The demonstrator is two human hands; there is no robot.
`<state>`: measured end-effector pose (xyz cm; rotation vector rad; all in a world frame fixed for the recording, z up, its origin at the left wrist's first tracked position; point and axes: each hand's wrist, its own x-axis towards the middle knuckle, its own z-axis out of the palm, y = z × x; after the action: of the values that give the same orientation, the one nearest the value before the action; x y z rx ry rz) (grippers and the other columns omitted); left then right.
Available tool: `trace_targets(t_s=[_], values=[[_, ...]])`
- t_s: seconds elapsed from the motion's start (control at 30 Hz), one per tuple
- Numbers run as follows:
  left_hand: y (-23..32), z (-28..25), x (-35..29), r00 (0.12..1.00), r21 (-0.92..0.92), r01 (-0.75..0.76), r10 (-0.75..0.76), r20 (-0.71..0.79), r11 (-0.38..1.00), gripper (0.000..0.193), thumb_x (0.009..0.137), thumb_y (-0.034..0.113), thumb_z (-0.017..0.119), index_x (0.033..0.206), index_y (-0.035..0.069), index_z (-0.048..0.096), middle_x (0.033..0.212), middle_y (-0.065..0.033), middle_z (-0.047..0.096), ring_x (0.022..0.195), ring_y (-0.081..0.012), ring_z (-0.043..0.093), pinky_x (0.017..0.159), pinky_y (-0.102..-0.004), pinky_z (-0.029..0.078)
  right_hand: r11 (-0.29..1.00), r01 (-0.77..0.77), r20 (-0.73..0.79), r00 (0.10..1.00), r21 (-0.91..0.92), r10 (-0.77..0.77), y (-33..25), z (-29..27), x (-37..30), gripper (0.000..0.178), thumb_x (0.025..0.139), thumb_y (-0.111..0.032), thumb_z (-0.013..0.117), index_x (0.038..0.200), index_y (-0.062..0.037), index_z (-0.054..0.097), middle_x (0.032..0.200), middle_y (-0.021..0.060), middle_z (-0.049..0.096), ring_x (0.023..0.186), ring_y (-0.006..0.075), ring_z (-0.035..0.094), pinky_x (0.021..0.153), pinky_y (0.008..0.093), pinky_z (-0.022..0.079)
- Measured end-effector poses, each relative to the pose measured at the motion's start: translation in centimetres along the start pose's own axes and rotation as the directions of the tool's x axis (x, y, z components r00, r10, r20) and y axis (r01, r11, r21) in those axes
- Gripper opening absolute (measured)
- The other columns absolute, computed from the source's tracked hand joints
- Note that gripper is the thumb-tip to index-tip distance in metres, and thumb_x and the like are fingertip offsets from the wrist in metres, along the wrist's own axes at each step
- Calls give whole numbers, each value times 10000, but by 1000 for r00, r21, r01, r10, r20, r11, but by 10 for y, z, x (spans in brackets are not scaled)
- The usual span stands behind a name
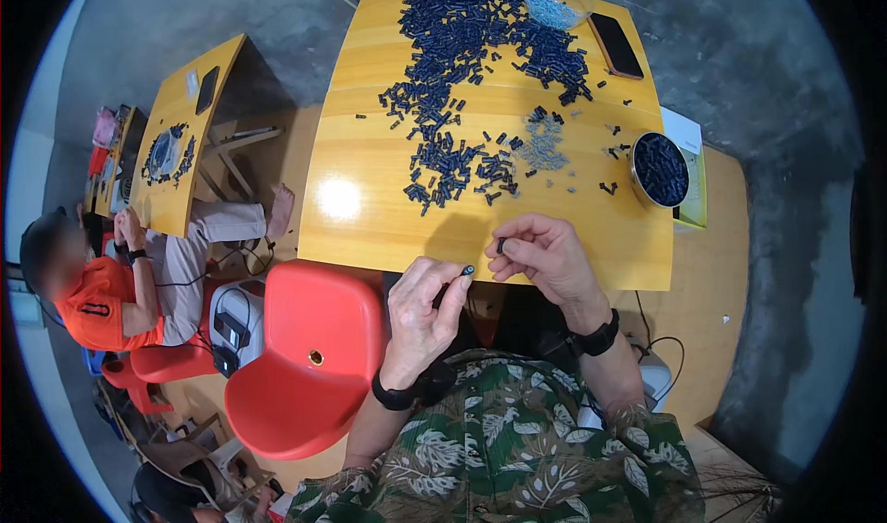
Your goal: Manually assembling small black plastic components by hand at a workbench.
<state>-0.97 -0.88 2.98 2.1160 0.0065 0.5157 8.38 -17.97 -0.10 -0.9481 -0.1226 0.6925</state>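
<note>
Just off the table's near edge, my left hand [427, 315] pinches a small dark cylindrical piece [467, 271] between thumb and forefinger, its light-coloured end showing. To its right, my right hand [545, 257] is closed on a small black piece [501, 245] at the fingertips, over the table's near edge. The two pieces are apart. Beyond my hands lies a loose spread of small black plastic pieces [443, 167], with a patch of small clear pieces [543, 144] beside it. A larger heap of black pieces [462, 15] covers the table's far side.
The yellow wooden table [360, 218] also holds a round bowl of black pieces [660, 170], a clear dish of bluish bits [552, 10] and a phone [616, 46]. A red chair [309, 357] stands at my left. Farther left, another person [111, 292] sits at a second table [176, 204].
</note>
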Motion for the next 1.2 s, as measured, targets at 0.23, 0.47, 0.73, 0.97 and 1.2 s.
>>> trace_targets(t_s=[0.23, 0.47, 0.73, 0.97, 1.2], values=[[9, 0, -1, 999, -23, -34, 34, -8, 999, 104, 815, -9, 694, 915, 4, 669, 787, -98, 636, 688, -222, 608, 631, -313, 482, 992, 50, 122, 990, 114, -64, 8, -2, -4, 186, 868, -28, 694, 1038, 41, 664, 838, 122, 700, 707, 152, 694, 622, 262, 587], [12, -2, -3, 999, -18, -49, 49, 1, 999, 106, 824, -1, 695, 927, -2, 670, 802, -93, 643, 696, -196, 611, 635, -292, 483, 994, 96, 124, 987, 48, -101, -1, 11, -13, 123, 857, 5, 696, 969, 38, 657, 794, 103, 690, 656, 152, 687, 612, 250, 584], [14, -2, -2, 998, -2, -56, 56, -11, 998, 97, 811, -14, 696, 904, -8, 672, 791, -97, 641, 692, -205, 613, 627, -300, 483, 996, 58, 140, 988, 68, -68, -12, 16, -18, 101, 844, 28, 699, 933, 40, 653, 794, 113, 690, 662, 161, 693, 594, 255, 594], [11, -2, 0, 992, 63, -125, 125, 1, 990, 113, 790, -22, 700, 894, 0, 663, 797, -107, 644, 712, -254, 620, 635, -329, 491, 998, 14, 130, 991, 64, -23, -13, 18, -17, 101, 841, 23, 704, 926, 41, 653, 796, 119, 692, 667, 170, 700, 585, 266, 606], [9, -2, 2, 986, 68, -168, 168, 14, 983, 168, 749, -55, 701, 897, 1, 644, 791, -131, 623, 691, -304, 601, 619, -373, 484, 1000, 20, 124, 992, 19, -23, -15, 21, -16, 88, 841, 10, 712, 907, 36, 660, 784, 108, 692, 654, 151, 692, 579, 245, 593]])
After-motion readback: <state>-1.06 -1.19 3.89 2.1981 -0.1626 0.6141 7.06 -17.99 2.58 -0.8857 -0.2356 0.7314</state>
